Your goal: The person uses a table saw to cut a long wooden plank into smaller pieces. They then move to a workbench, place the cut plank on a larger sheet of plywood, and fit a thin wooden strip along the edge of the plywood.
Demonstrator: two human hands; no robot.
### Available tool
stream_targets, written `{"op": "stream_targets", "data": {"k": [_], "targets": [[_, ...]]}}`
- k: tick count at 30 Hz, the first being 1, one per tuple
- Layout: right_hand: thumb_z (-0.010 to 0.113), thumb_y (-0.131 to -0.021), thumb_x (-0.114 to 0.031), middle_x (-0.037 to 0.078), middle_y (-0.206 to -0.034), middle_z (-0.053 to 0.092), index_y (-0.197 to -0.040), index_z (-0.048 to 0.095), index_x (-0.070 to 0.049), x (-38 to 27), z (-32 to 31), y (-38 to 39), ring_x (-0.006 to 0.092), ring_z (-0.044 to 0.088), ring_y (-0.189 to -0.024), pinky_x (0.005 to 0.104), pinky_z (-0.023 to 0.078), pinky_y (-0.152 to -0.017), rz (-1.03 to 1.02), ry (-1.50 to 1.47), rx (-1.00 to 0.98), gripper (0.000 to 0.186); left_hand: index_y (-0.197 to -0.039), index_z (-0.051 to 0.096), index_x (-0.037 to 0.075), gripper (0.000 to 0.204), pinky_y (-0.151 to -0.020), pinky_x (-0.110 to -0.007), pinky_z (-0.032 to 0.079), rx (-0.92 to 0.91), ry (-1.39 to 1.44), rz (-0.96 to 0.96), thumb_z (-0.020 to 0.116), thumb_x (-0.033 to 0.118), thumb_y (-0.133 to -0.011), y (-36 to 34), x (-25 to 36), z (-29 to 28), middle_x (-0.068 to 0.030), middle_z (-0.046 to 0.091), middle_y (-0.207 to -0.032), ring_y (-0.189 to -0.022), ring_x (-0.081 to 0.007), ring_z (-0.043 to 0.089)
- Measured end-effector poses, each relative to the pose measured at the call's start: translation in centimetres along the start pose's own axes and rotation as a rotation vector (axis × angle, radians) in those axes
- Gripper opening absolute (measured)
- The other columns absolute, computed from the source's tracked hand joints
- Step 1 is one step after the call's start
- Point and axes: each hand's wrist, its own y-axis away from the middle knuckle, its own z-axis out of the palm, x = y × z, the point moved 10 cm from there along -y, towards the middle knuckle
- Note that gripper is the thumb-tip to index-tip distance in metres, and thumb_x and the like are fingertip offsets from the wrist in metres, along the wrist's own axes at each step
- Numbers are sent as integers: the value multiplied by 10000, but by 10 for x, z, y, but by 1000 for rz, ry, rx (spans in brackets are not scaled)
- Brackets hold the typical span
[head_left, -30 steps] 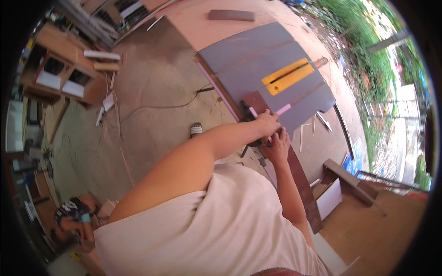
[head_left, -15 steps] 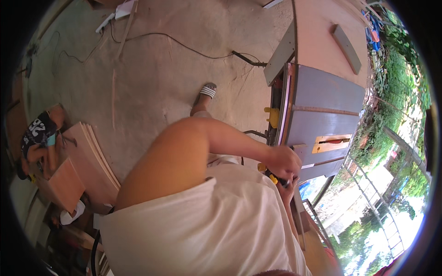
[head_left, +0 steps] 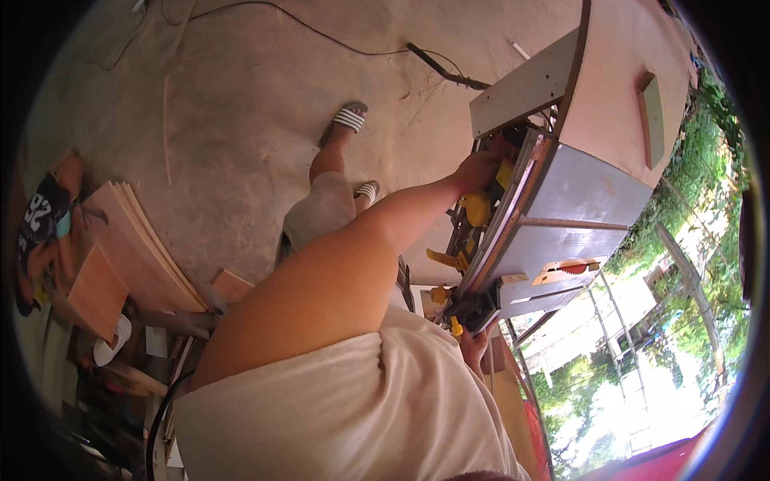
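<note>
A table saw with a grey metal top (head_left: 584, 180) stands at the right, its red blade (head_left: 574, 270) showing in an orange insert. My left arm stretches across to the saw's front side. There my left hand (head_left: 481, 170) reaches in beside a yellow part (head_left: 505, 173), below the front rail (head_left: 513, 204). Its fingertips are lost in shadow among the dark parts. Lower down, nearer my body, my right hand (head_left: 475, 346) is closed at the black end piece (head_left: 479, 310) of the saw's fence. A yellow knob (head_left: 456, 325) sits next to it.
A short board (head_left: 652, 120) lies on the wooden extension (head_left: 609, 80) beyond the saw. A black cable (head_left: 337, 42) runs over the concrete floor. At left, a person (head_left: 48, 224) crouches near stacked wooden panels (head_left: 144, 248). A ladder-like frame (head_left: 626, 353) stands outside, right.
My left hand has left the fence's end by my right hand and moved away from me along the saw's front to the yellow part. My right hand stays by the fence end.
</note>
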Motion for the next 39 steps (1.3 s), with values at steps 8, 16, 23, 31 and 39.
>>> {"op": "stream_targets", "data": {"k": [8, 16, 23, 31, 39], "targets": [[882, -711, -228, 329, -1665, 74, -1567, 398, -120, -6, 4, 5, 473, 135, -1548, 463, 233, -1241, -101, 178, 13, 989, -1037, 720, 0, 268, -813, -380, 579, -149, -197, 107, 684, 237, -917, -3, 36, 18, -133, 758, -965, -887, -239, 728], [905, -694, -363, 347, -1654, 59, -1587, 374, -163, -13, 2, 5, 519, 127, -1531, 498, 255, -1231, 22, 201, 21, 1057, -1299, 611, -8, 374, -924, -368, 548, -66, 298, 89, 547, 256, -1043, -19, 12, 9, -123, 717, -1154, -1062, -207, 682], [878, -719, -452, 273, -1687, 78, -1581, 397, -276, -20, -2, 8, 522, 155, -1527, 562, 295, -1194, 65, 176, 35, 1003, -895, 716, 30, 215, -731, -486, 547, -98, -971, 18, 618, 218, -927, 81, 84, -63, -224, 721, -910, -871, -396, 705], [832, -732, -550, 238, -1690, 137, -1539, 459, -348, -23, -8, 11, 547, 179, -1510, 671, 274, -1158, 29, 127, 115, 911, -1473, 490, 136, 954, -1132, -532, 368, -1202, -1174, 1053, 893, 436, -662, 332, 195, 223, -198, 499, -1450, -1425, -408, 409], [815, -741, -480, 253, -1659, 231, -1462, 560, -249, -23, -9, 17, 563, 228, -1486, 664, 242, -1181, -76, 51, 270, 799, -1590, 338, 114, 1158, -1253, -543, 146, -1365, -1824, 854, 839, 610, -672, 323, 108, 276, -260, 260, -1630, -1534, -460, 184]]}}
